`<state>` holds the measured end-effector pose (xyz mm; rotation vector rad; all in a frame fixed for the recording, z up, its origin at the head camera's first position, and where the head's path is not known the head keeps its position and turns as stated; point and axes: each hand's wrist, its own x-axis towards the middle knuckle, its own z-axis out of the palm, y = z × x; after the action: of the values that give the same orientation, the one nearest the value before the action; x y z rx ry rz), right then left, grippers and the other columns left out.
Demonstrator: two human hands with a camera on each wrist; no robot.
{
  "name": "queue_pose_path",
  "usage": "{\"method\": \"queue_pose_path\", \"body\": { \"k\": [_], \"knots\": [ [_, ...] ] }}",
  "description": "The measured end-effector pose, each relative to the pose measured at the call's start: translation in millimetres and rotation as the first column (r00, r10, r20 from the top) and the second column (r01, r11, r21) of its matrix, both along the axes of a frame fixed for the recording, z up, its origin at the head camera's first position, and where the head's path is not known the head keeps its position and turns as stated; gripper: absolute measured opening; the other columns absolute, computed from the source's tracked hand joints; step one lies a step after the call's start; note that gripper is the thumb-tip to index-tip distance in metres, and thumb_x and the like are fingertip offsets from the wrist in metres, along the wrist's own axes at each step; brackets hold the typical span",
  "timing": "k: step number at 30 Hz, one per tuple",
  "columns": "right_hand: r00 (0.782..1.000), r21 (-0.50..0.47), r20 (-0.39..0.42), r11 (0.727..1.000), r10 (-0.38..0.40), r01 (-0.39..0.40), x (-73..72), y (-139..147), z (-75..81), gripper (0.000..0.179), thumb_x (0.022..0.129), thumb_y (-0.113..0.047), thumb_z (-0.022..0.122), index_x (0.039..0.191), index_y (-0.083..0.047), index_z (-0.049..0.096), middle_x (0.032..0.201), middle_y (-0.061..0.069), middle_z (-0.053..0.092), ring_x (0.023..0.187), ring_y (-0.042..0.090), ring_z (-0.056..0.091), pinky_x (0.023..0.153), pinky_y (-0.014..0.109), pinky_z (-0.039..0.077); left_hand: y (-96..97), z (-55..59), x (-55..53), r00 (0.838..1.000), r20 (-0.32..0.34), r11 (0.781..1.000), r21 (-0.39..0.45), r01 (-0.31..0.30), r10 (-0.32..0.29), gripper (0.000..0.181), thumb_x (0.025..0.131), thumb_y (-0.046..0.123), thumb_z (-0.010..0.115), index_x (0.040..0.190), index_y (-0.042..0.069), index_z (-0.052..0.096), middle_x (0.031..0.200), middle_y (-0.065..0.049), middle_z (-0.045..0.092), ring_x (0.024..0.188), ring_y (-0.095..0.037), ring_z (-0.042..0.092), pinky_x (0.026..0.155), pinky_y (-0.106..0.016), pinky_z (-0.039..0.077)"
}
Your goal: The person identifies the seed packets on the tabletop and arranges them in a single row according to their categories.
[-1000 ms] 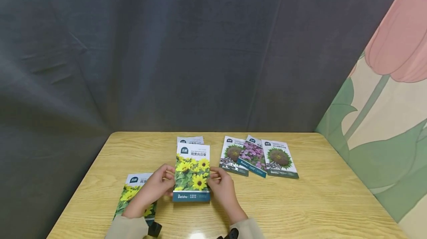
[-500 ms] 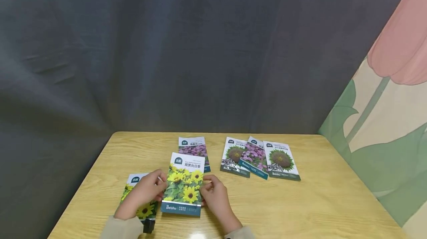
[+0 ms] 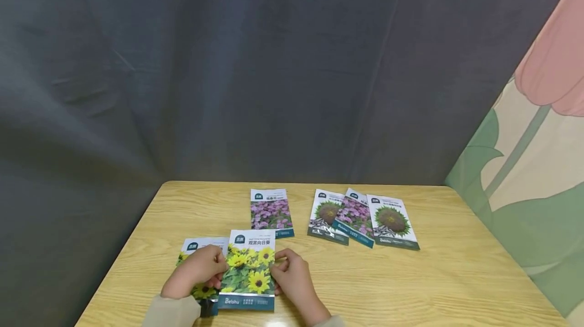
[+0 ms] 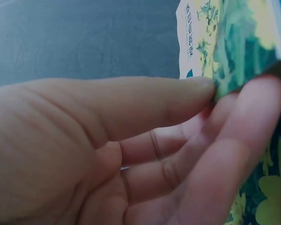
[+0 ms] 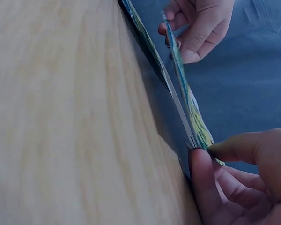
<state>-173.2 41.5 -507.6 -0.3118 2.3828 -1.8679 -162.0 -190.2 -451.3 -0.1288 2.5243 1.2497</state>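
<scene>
Both hands pinch a seed packet [image 3: 248, 271] with yellow flowers by its two side edges. My left hand [image 3: 201, 268] grips its left edge; in the left wrist view, thumb and fingers [image 4: 257, 117] meet on it. My right hand [image 3: 294, 274] grips the right edge between thumb and fingers, seen also in the right wrist view. That view shows the packet edge-on, tilted over the table, its left end raised. A second yellow-flower packet [image 3: 205, 292] lies on the table beneath my left hand, partly covered by it and the held packet.
On the wooden table [image 3: 388, 286], a purple-flower packet [image 3: 270, 210] lies behind the held one. Further right, another purple-flower packet [image 3: 355, 214] overlaps a large-sunflower packet [image 3: 326, 213], beside a matching sunflower packet [image 3: 391, 219]. A dark curtain [image 3: 283, 73] hangs behind the table.
Both hands have brought the yellow-flower packet toward the table's front and slightly left, beside the second yellow-flower packet. The purple-flower packet behind it has come into fuller view.
</scene>
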Motion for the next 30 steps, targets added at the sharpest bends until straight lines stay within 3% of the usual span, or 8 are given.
{"method": "queue_pose_path", "body": {
  "k": [7,13,20,30],
  "knots": [
    [1.0,0.033,-0.007,0.999,0.02,-0.02,-0.5,-2.9,-1.6,0.019,0.088,0.001,0.07,0.104,0.007,0.063,0.06,-0.001,0.056,0.04,0.005,0.052,0.039,0.024,0.05,-2.8,-2.6,0.9,1.0,0.015,0.998,-0.061,0.01,-0.009,0.021,0.094,0.0,0.065,0.076,0.003,0.054,0.065,-0.011,0.061,0.05,-0.017,0.062,0.05,-0.027,0.053],
    [0.998,0.137,-0.057,0.991,0.009,-0.002,0.5,-5.2,-2.5,0.018,0.086,-0.004,0.075,0.1,0.003,0.066,0.059,-0.004,0.058,0.044,0.004,0.052,0.044,0.023,0.047,-3.2,-4.1,2.0,0.999,0.033,0.995,-0.1,0.005,-0.001,0.023,0.094,0.002,0.065,0.074,0.003,0.055,0.063,-0.01,0.06,0.048,-0.016,0.061,0.049,-0.026,0.051],
    [0.991,0.274,-0.13,0.961,-0.013,0.049,2.1,-9.9,-2.2,0.018,0.082,-0.012,0.081,0.092,-0.003,0.068,0.061,-0.007,0.056,0.051,0.004,0.049,0.05,0.025,0.043,-4.4,-4.4,3.9,0.998,0.048,0.992,-0.126,-0.032,0.038,0.022,0.093,0.001,0.065,0.075,0.004,0.052,0.062,-0.01,0.057,0.046,-0.015,0.057,0.049,-0.026,0.051],
    [0.989,0.309,-0.143,0.948,-0.038,0.081,5.9,-11.6,-2.1,0.019,0.08,-0.009,0.081,0.093,-0.004,0.068,0.06,-0.009,0.056,0.05,0.004,0.049,0.05,0.026,0.042,-2.9,-9.9,3.4,0.999,0.041,0.978,-0.21,-0.019,0.028,0.029,0.091,0.005,0.068,0.069,0.006,0.05,0.058,-0.007,0.056,0.046,-0.015,0.058,0.048,-0.026,0.048]
  ]
}}
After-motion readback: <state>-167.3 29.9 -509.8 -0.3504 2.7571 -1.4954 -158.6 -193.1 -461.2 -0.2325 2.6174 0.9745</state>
